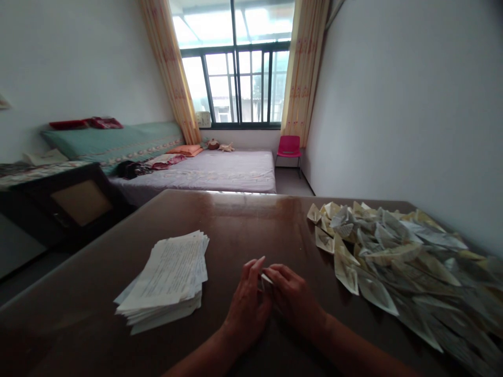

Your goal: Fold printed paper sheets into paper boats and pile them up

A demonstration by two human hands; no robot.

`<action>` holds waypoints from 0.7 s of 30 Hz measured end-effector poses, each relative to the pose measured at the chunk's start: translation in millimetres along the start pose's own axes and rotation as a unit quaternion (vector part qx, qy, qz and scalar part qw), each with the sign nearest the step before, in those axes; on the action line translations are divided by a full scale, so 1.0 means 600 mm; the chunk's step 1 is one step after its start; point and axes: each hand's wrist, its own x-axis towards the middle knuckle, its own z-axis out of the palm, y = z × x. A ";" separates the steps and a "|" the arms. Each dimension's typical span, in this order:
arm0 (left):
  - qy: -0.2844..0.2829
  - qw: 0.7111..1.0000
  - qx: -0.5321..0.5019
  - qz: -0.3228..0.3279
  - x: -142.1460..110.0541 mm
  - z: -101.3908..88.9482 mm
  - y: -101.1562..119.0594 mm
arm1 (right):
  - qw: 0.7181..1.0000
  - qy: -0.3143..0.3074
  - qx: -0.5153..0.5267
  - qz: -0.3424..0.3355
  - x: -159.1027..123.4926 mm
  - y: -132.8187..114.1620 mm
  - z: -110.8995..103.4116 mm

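A small piece of folded paper (266,279) shows between my two hands, near the front middle of the table; most of it is hidden by the fingers. My left hand (248,298) is closed on its left side, one fingertip raised above it. From the right, my right hand (294,296) grips the same paper with curled fingers. To the left lies a loose stack of printed sheets (167,272). A large heap of folded paper boats (393,251), cream and grey with print on them, covers the table's right side.
The brown table (243,225) has a glossy top. Beyond it stand a bed (236,167) with a lilac sheet and a pink chair (289,147). A dark cabinet (43,204) is at the left, a white wall (404,104) at the right.
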 end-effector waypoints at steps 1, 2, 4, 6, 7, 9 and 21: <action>0.002 1.000 0.003 0.001 0.001 0.001 -0.003 | 1.000 0.014 0.023 -0.005 -0.001 -0.001 0.002; 0.001 1.000 0.006 -0.001 0.003 0.002 -0.005 | 0.999 0.024 0.041 -0.011 -0.002 -0.003 0.004; -0.009 1.000 -0.001 -0.006 0.007 0.000 -0.007 | 0.997 0.035 0.059 -0.019 -0.005 -0.007 0.007; -0.021 1.000 -0.017 -0.002 0.009 -0.001 -0.008 | 0.998 0.035 0.056 -0.016 -0.007 -0.009 0.008; -0.025 0.999 -0.022 0.001 0.008 -0.001 -0.009 | 0.998 0.035 0.055 -0.006 -0.008 -0.010 0.009; -0.028 0.999 -0.021 0.000 0.006 -0.001 -0.009 | 0.997 0.037 0.069 0.024 -0.010 -0.008 0.013; -0.042 0.999 0.007 0.008 0.017 -0.002 -0.006 | 0.989 0.024 0.128 0.070 0.001 0.006 0.009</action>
